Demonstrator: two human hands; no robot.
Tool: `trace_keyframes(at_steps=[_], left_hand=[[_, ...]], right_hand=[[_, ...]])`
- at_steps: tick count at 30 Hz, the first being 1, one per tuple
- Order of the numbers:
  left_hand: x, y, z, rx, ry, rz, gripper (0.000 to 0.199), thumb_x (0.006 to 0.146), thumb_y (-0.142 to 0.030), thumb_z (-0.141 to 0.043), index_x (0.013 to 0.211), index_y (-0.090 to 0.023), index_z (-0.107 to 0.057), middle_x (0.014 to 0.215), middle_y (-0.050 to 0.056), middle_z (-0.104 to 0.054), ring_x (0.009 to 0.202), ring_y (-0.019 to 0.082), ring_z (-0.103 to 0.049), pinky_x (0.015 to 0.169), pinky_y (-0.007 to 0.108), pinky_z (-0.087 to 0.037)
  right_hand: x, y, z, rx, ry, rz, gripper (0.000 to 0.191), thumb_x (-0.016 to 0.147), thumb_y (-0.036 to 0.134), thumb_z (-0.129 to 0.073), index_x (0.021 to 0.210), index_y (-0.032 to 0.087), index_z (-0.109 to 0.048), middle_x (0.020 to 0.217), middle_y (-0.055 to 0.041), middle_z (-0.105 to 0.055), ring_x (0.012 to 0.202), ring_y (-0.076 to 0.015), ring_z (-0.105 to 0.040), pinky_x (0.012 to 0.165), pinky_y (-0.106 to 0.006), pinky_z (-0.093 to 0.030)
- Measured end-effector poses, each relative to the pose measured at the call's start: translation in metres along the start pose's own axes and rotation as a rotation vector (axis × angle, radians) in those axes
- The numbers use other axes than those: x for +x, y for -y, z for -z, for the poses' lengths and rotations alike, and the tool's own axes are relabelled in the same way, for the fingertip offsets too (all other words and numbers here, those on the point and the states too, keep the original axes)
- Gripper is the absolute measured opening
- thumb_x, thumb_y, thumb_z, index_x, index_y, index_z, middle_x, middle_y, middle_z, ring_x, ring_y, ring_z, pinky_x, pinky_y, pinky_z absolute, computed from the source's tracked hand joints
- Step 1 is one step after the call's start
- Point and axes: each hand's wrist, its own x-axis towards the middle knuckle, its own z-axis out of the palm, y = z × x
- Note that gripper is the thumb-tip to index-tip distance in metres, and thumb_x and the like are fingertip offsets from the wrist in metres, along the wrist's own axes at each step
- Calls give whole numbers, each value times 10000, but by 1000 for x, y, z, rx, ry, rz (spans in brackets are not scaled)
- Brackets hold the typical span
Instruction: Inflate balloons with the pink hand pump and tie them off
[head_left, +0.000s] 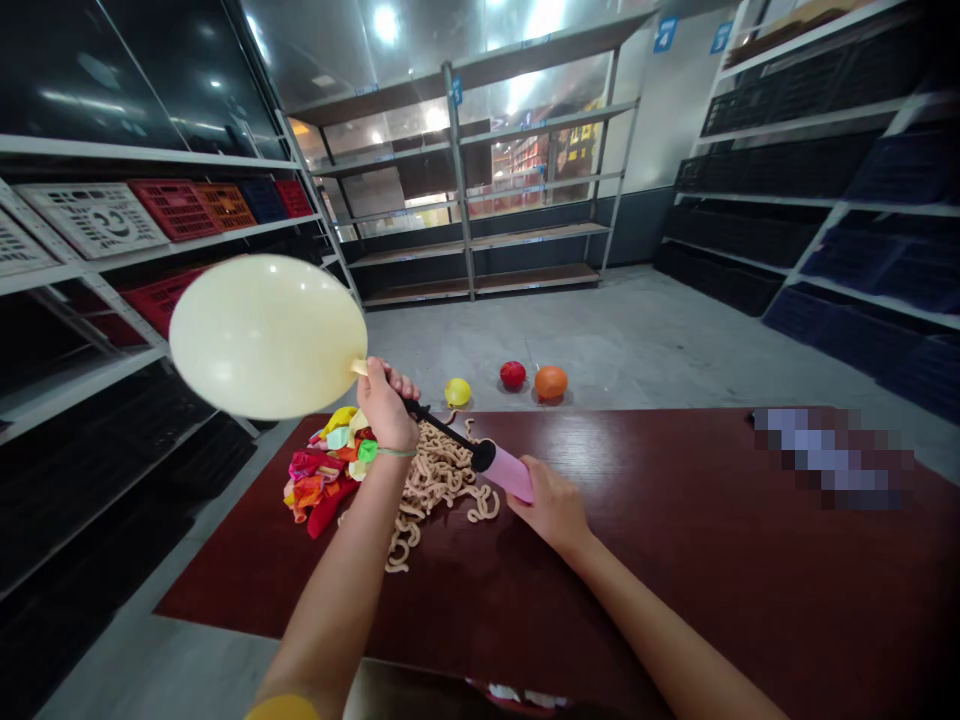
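Observation:
A large cream balloon (268, 335), blown up, sticks out to the left of my left hand (386, 408). That hand is closed around the balloon's neck and the black end of a balloon pump; the join is hidden by the fingers. My right hand (553, 508) is wrapped round the pump's pink barrel (507, 472). Between the hands the pump's black rod shows, drawn out of the barrel. Beneath my left hand lies a heap of limp coloured balloons (319, 475). Beside it spreads a pile of beige, curled, worm-like pieces (442, 470).
On the floor past the dark red table (675, 560) are a yellow balloon (457, 392), a red balloon (513, 376) and an orange balloon (551, 382). A pixelated object (825, 455) lies at the table's right. Shelves with crates (176, 210) line the sides; a metal rack (469, 230) stands behind.

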Motion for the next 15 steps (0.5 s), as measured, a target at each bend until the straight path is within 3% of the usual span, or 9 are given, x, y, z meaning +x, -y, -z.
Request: trace_keyframes(at_steps=[5, 9, 12, 15], left_hand=[[-46, 50, -8, 18, 40, 241, 364, 808, -474, -651, 707, -199, -435, 473, -98, -336, 360, 48, -343, 381, 182, -332], [-68, 79, -9, 30, 47, 237, 398, 816, -532, -623, 714, -201, -427, 459, -104, -334, 341, 50, -339, 367, 180, -320], [-50, 67, -4, 50, -13, 186, 375, 824, -506, -621, 716, -206, -424, 454, -108, -316, 335, 50, -327, 358, 175, -303], [-17, 34, 1, 44, -35, 116, 327, 834, -434, -625, 706, -204, -430, 460, -106, -289, 340, 46, -301, 354, 177, -280]], right_hand=[[-1, -7, -7, -51, -69, -51, 404, 814, 354, -596, 1180, 202, -519, 944, -55, -683, 807, -217, -658, 670, -293, -422], [-2, -7, -8, -61, -70, -53, 399, 829, 375, -584, 1183, 204, -515, 943, -50, -683, 794, -215, -661, 653, -287, -413], [-2, -3, -5, -61, -22, -20, 397, 846, 383, -578, 1194, 205, -505, 969, -56, -683, 815, -213, -660, 668, -288, -416], [0, -1, -2, -45, 13, 4, 393, 854, 403, -580, 1186, 204, -505, 962, -58, -681, 817, -213, -656, 684, -294, -425]])
